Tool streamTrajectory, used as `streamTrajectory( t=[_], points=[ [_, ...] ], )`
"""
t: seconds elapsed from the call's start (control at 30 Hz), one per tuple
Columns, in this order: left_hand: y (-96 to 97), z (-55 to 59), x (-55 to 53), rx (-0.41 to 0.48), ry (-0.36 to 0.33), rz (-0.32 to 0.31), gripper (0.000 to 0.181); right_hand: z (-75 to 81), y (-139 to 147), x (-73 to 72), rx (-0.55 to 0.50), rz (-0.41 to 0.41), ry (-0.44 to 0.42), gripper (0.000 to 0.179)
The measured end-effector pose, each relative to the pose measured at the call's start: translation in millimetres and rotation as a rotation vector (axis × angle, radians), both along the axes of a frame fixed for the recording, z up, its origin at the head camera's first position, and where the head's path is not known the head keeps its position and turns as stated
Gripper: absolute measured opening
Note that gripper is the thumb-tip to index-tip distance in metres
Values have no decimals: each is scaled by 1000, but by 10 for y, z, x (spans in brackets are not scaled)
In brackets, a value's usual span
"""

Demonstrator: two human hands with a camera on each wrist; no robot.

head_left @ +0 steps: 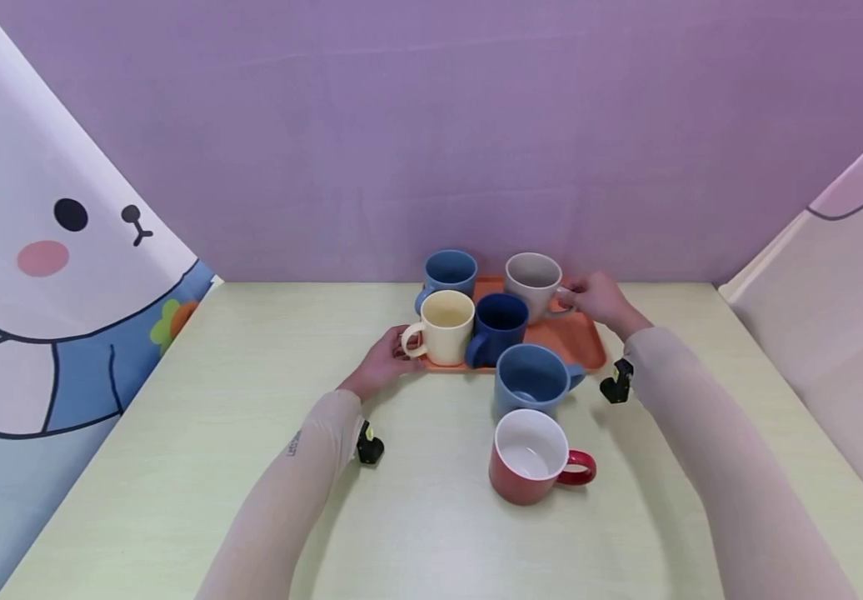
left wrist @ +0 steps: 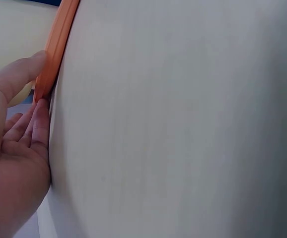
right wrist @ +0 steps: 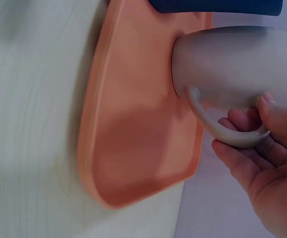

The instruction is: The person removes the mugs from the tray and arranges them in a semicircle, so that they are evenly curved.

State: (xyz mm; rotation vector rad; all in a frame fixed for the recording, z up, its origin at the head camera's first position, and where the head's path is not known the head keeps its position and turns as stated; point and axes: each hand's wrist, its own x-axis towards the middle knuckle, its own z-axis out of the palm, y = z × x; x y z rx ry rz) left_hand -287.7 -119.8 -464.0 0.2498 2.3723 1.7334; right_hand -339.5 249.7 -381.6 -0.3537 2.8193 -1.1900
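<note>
Beneath the fingers of both our hands we have the pale table (head_left: 416,517). Between those fingers lies the orange tray (head_left: 570,337), its left edge gripped between the thumb and fingertips of our left hand (head_left: 386,357), parted only by the rim. Well toward us from the right fingers stands the red mug (head_left: 519,483); between it and the tray, also nearer us than those fingers, is a wide blue mug (head_left: 510,392). Our right hand (head_left: 602,300) has its fingers curled round the handle of the grey mug (head_left: 529,296), just left of them over the tray; we cannot tell whether its base touches. The cream mug (head_left: 448,340) is just right of the left fingers, the navy mug (head_left: 502,335) farther right, and a second blue mug (head_left: 442,279) beyond the cream one.
</note>
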Motion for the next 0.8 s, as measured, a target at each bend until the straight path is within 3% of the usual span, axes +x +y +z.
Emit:
streamTrajectory(
  t=[0.4,0.8],
  points=[
    [14,0,7,13,-12,0,71,-76,-21,62,-18,-102,0,30],
    [7,13,9,-15,2,1,71,16,91,157,-9,-94,66,28]
  ],
)
